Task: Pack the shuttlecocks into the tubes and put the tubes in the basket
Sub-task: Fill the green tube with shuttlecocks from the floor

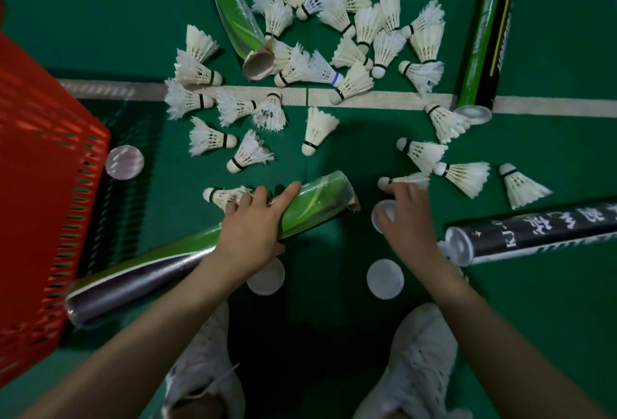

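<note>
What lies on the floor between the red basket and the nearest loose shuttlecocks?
In the head view, one round clear lid lies there, close to the basket; the floor from it to the shuttlecocks is bare.

- The black tube (534, 231) on the right bears white letters "KJ-0" near its capped end.
- Large white brush-style characters run along the same tube, too blurred to read.
- The green-and-black tube (484, 34) at top right has white lettering on its black strip, which is unreadable.
</note>
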